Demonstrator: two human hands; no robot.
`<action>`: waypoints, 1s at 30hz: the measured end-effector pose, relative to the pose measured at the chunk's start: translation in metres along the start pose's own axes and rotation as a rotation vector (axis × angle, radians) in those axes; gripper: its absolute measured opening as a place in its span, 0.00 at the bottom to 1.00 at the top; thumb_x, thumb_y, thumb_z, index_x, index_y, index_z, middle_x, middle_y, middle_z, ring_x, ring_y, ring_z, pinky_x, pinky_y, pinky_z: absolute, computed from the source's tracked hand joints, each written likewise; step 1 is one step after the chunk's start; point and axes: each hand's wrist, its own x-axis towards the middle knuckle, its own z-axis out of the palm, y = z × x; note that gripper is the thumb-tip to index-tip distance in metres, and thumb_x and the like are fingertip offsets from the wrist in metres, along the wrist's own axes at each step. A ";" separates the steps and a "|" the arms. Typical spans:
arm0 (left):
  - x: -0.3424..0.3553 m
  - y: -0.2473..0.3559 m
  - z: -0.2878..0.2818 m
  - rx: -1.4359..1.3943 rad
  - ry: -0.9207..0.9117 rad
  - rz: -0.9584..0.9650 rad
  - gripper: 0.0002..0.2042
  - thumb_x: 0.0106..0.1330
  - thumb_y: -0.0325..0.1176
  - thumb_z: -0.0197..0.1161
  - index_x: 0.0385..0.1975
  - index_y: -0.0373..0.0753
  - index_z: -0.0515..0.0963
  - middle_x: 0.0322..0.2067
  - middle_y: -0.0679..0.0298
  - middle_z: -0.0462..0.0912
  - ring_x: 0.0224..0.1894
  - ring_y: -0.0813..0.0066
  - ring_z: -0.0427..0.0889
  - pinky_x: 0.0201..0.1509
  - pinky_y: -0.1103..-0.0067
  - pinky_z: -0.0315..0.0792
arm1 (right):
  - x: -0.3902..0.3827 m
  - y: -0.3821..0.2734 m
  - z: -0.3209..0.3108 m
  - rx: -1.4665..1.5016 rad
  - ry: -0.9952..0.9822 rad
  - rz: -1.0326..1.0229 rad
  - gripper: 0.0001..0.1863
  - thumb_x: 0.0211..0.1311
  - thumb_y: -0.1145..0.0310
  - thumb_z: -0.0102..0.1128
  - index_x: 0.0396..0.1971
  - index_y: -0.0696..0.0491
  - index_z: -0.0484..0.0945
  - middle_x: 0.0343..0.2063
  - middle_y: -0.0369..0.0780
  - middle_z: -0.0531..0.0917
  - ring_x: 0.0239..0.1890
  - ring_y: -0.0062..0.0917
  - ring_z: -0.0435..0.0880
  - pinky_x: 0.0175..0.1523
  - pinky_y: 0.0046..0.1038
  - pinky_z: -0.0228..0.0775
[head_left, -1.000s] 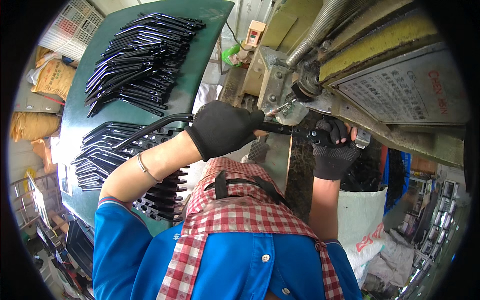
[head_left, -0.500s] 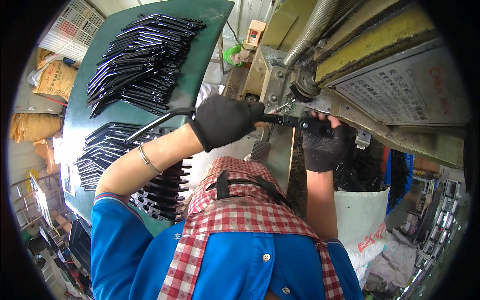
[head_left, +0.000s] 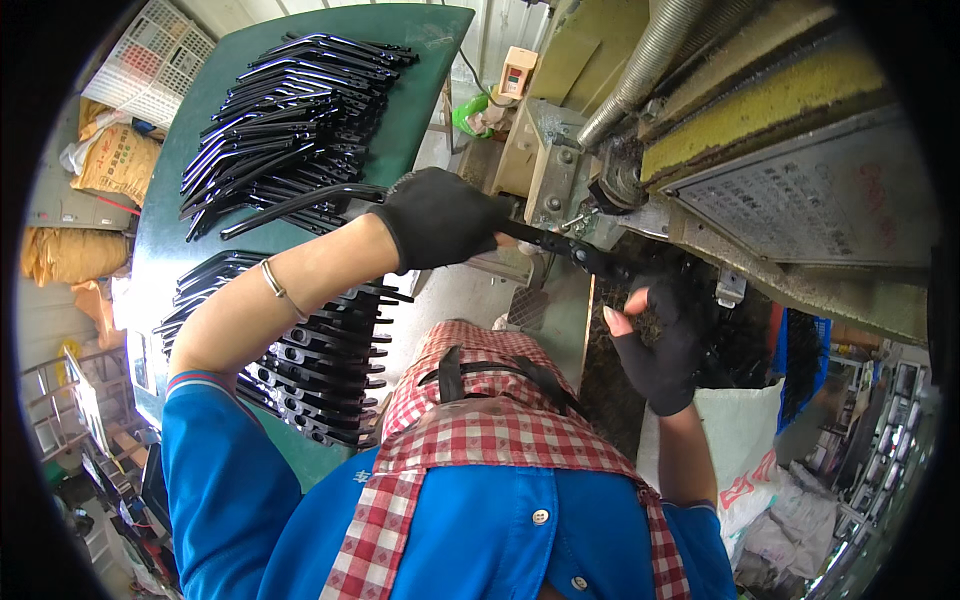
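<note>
My left hand, in a black glove with bare fingertips, is closed round a black bent metal bar. The bar's long bent end reaches left over the green table, and its flat, holed end points right, just below the machine's tool head. My right hand, gloved the same way, is apart from the bar and just below its right end. Its thumb and fingers are spread, with nothing visible in them. Dark parts, hard to make out, lie beyond it.
On the green table lie a far pile of black bent bars and a nearer row of them. The yellow-green machine overhangs the right side. A white woven sack stands at the lower right.
My right hand has let go of the bar's right end and drawn back toward me, opening. The left hand keeps its grip; the bar's right end has dipped nearer me.
</note>
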 end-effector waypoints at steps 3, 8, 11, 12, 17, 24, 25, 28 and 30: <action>0.008 0.012 -0.008 -0.003 -0.019 0.103 0.13 0.63 0.45 0.60 0.34 0.42 0.75 0.17 0.55 0.77 0.23 0.52 0.81 0.28 0.61 0.73 | 0.026 0.005 -0.004 -0.332 -0.051 -0.149 0.19 0.54 0.53 0.67 0.35 0.52 0.74 0.25 0.40 0.77 0.31 0.37 0.79 0.36 0.36 0.69; 0.012 0.005 -0.007 -0.064 -0.110 0.101 0.14 0.63 0.45 0.60 0.36 0.40 0.74 0.18 0.53 0.78 0.25 0.49 0.81 0.30 0.60 0.73 | 0.030 0.032 -0.003 -0.601 -0.244 -0.236 0.22 0.54 0.47 0.64 0.38 0.49 0.74 0.29 0.44 0.79 0.35 0.42 0.79 0.41 0.41 0.70; 0.012 -0.002 -0.010 -0.080 -0.066 0.084 0.14 0.63 0.46 0.60 0.35 0.40 0.74 0.17 0.52 0.78 0.24 0.48 0.80 0.30 0.59 0.73 | 0.042 0.039 -0.005 -0.544 -0.211 -0.281 0.23 0.54 0.47 0.66 0.40 0.49 0.76 0.25 0.43 0.79 0.26 0.41 0.79 0.33 0.39 0.70; 0.012 -0.003 -0.014 -0.058 -0.054 0.094 0.14 0.63 0.46 0.60 0.35 0.40 0.74 0.17 0.52 0.77 0.24 0.48 0.80 0.30 0.59 0.73 | 0.043 0.036 -0.005 -0.483 -0.238 -0.219 0.23 0.53 0.47 0.66 0.41 0.49 0.76 0.24 0.43 0.80 0.25 0.40 0.79 0.32 0.39 0.70; 0.006 0.003 -0.023 0.040 0.006 0.095 0.14 0.62 0.46 0.61 0.33 0.41 0.74 0.15 0.54 0.77 0.21 0.49 0.80 0.27 0.60 0.73 | 0.061 0.024 -0.019 -0.237 -0.686 0.117 0.23 0.53 0.48 0.67 0.39 0.50 0.77 0.24 0.43 0.80 0.25 0.41 0.80 0.32 0.38 0.70; 0.007 0.000 -0.017 -0.082 -0.065 0.073 0.15 0.64 0.46 0.60 0.35 0.39 0.75 0.18 0.51 0.77 0.25 0.47 0.80 0.31 0.58 0.73 | 0.044 0.034 -0.004 -0.438 -0.322 -0.102 0.20 0.51 0.53 0.69 0.39 0.48 0.77 0.28 0.44 0.81 0.31 0.43 0.80 0.35 0.42 0.70; 0.008 0.000 -0.013 -0.123 -0.079 0.070 0.15 0.64 0.46 0.59 0.36 0.39 0.75 0.18 0.50 0.78 0.26 0.47 0.80 0.32 0.58 0.72 | 0.044 0.034 -0.004 -0.470 -0.344 -0.089 0.20 0.51 0.53 0.69 0.39 0.48 0.77 0.29 0.44 0.81 0.32 0.44 0.80 0.36 0.43 0.70; 0.016 0.001 -0.011 -0.159 -0.113 0.054 0.16 0.66 0.47 0.57 0.37 0.38 0.75 0.19 0.48 0.78 0.28 0.45 0.80 0.34 0.57 0.71 | 0.046 0.039 -0.004 -0.511 -0.286 -0.184 0.20 0.52 0.54 0.68 0.42 0.47 0.77 0.35 0.45 0.81 0.37 0.45 0.80 0.43 0.44 0.70; 0.023 0.001 -0.014 -0.148 -0.115 0.051 0.17 0.67 0.48 0.56 0.37 0.38 0.75 0.20 0.47 0.78 0.28 0.45 0.79 0.35 0.56 0.71 | 0.042 0.053 -0.001 -0.464 -0.195 -0.211 0.21 0.52 0.56 0.69 0.44 0.48 0.77 0.38 0.46 0.81 0.42 0.44 0.79 0.47 0.43 0.70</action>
